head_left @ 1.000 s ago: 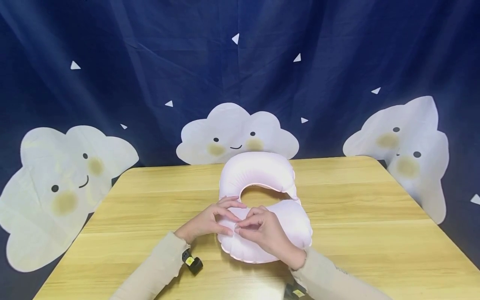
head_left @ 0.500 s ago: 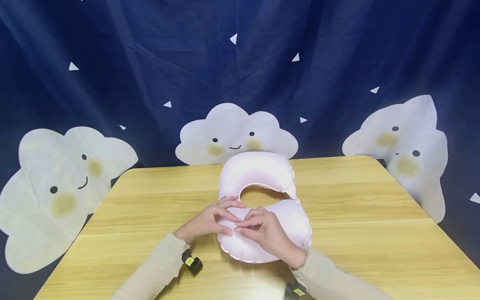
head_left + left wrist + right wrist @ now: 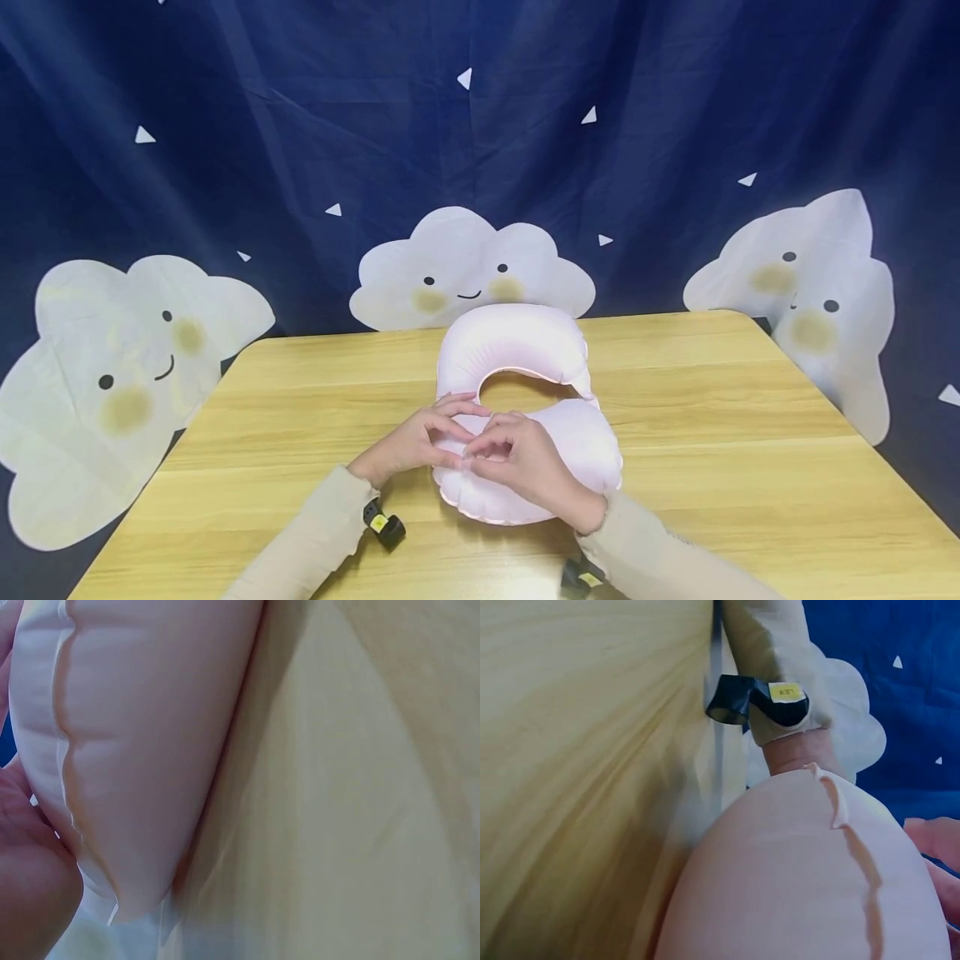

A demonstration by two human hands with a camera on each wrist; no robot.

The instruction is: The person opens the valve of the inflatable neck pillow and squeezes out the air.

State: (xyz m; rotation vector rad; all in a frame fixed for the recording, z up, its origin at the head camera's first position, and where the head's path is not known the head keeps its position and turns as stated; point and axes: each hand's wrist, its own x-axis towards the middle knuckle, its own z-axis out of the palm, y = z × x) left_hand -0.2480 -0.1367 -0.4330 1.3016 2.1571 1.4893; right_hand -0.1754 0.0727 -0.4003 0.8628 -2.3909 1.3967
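A pale pink inflatable neck pillow point(image 3: 513, 329) lies on the table, its curved opening toward the right. My left hand point(image 3: 416, 437) rests on its near lobe, thumb and forefinger spread either side of a small spot. Right there my right hand point(image 3: 528, 462) pinches a small valve with thumb and forefinger; the fingertips hide it now. In the left wrist view the seamed edge of the pillow point(image 3: 142, 712) bulges beside the left palm point(image 3: 34, 877). From the right wrist, the rounded pillow side point(image 3: 780, 862) fills the lower part, with fingers at the right border.
The wood-grain table point(image 3: 712, 442) spreads out around the pillow. Behind it hangs a dark blue curtain point(image 3: 375, 100) with printed clouds. A black wrist camera point(image 3: 386, 527) sits at the left cuff, another black camera point(image 3: 579, 577) at the right.
My right hand has shifted slightly left, closer to the left fingertips. A small whitish piece seen between its fingers earlier is now covered. The left hand and pillow have hardly moved.
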